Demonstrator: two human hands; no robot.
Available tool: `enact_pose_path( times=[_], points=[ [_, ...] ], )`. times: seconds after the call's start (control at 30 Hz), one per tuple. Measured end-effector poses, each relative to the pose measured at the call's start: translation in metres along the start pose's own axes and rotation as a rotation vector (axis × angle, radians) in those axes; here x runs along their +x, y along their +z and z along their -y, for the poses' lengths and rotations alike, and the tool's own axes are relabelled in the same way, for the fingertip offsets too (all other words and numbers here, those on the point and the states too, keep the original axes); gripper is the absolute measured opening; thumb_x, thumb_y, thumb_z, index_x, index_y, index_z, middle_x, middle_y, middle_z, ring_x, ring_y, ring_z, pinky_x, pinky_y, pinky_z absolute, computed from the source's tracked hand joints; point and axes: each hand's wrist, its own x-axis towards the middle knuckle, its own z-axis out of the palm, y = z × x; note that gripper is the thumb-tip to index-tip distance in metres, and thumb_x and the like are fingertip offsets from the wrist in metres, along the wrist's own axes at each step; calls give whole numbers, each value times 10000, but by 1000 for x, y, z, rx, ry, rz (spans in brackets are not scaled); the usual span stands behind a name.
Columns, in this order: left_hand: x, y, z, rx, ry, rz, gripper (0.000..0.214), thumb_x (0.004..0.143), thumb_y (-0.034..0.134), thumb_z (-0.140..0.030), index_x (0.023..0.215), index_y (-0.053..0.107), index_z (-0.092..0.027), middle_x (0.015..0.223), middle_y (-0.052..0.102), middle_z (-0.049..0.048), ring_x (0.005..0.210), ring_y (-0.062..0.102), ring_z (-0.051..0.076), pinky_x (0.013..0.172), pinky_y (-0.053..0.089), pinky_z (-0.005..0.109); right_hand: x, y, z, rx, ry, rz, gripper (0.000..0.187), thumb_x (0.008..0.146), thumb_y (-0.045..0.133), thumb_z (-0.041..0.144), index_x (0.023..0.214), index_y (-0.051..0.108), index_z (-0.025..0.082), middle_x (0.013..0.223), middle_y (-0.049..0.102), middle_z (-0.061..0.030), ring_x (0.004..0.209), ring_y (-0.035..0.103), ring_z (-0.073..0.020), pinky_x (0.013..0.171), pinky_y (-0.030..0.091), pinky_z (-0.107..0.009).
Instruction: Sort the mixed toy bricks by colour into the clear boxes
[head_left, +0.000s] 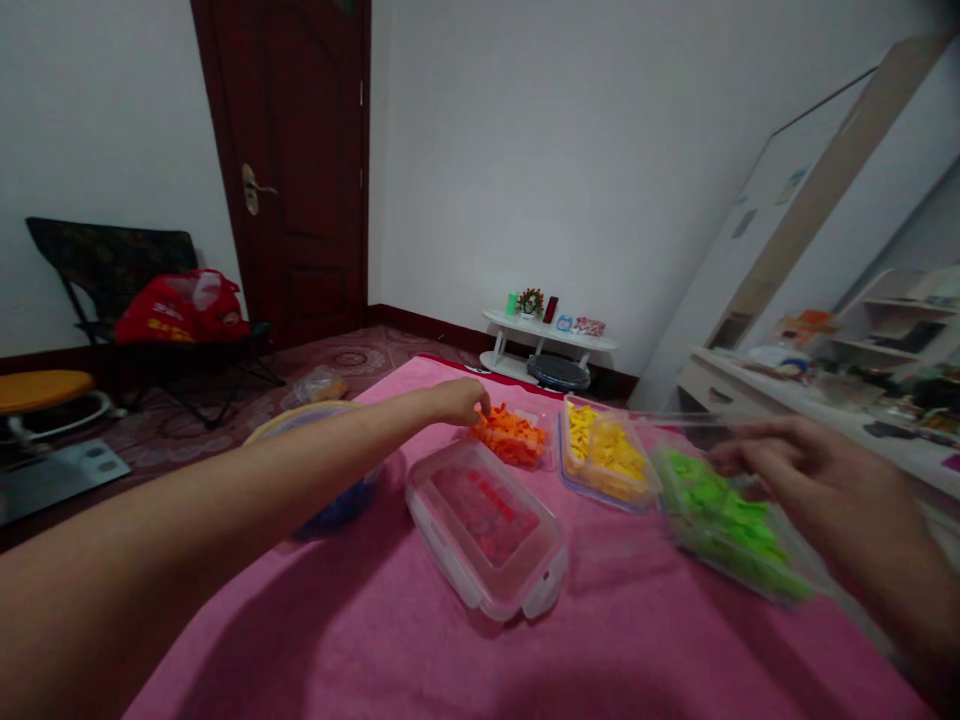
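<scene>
The left hand (461,402), at the centre of the frame, reaches down to small orange pieces (511,436) in a clear plastic container (551,455). Its fingers are curled close together at the pieces' left edge; whether they pinch one cannot be told.

The right hand (814,485), motion-blurred at the right of the frame, is over small bright-green pieces (720,508) in a clear rectangular plastic container. Its fingers are partly bent, beside a blurred transparent plastic edge; whether they grip it is unclear.

Between the hands, right of centre, small yellow pieces (615,450) fill another clear rectangular plastic container. In the lower middle, a translucent clip-lidded plastic box (487,530) with red lettering sits on a pink cloth (450,665).
</scene>
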Motion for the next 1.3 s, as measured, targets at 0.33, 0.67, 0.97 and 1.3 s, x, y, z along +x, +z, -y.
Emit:
enact_pose_path(
  times=[0.33,0.67,0.97,1.3],
  points=[
    [-1,-28,9,-1283,-394,3,687,865,237,-657,1126,483,-71,809,654,167,643,651,192,634,553,331,119,161,-1,734,300,-152,104,670,537,125,769,547,153,693,669,-41,586,635,-138,540,541,-252],
    [21,-17,0,-1324,-521,-336,158,899,508,-222,992,524,-96,682,574,33,585,610,92,645,557,235,64,198,-3,272,-486,-117,126,781,497,174,860,596,173,969,662,-83,915,618,-198,790,502,-332],
    [13,10,-1,-782,-758,-162,96,761,641,-115,711,566,-84,538,552,28,508,549,121,597,525,322,61,197,-31,21,-614,166,149,747,461,107,841,551,180,890,627,-64,850,579,-200,796,446,-335],
    [6,3,-4,-507,-771,44,103,745,661,-154,765,623,-60,517,579,34,448,504,90,578,523,291,62,199,-40,-125,-576,230,246,656,437,50,827,559,179,866,618,-49,844,566,-194,770,413,-292]
  ],
)
